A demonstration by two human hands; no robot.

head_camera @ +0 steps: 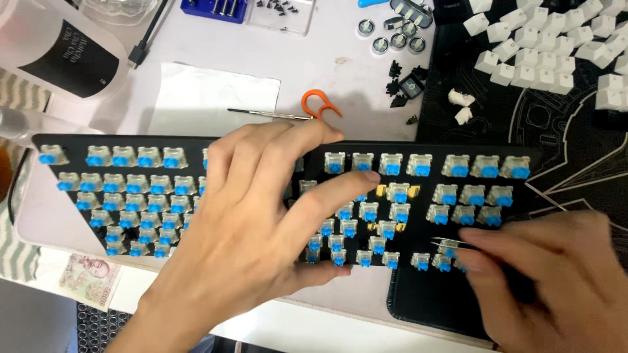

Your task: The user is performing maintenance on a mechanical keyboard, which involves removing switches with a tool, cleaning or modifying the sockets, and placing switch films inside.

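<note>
So we've got the keyboard [275, 196] lying flat across the worktop [347, 59], all its caps off, rows of blue-stemmed switches [124, 157] showing. Its right end sits on a black mat [575, 150]; the left end is on the white surface.

Our left hand [261, 222] is spread flat over the middle of the board, fingers [356, 176] splayed wide, thumb hooked at the near edge, pressing on it rather than gripping anything.

Our right hand [549, 274] is down at the board's near right corner, fingers pinched shut around a thin metal tool, looks like tweezers [451, 243]. Its tip sits on a switch in the bottom row. It's a bit blurry there, so we can't tell if the tip actually grips that switch.

Other stuff around:
- pile of white keycaps [549, 52] on the mat, top right
- orange keycap puller [320, 103] just behind the board, a slim screwdriver [268, 113] beside it
- sheet of white paper [216, 98] under the screwdriver
- a few loose black switch parts [405, 85] near the mat's edge
- small round tins [391, 36] further back
- a banknote [88, 278] at the near left
</note>
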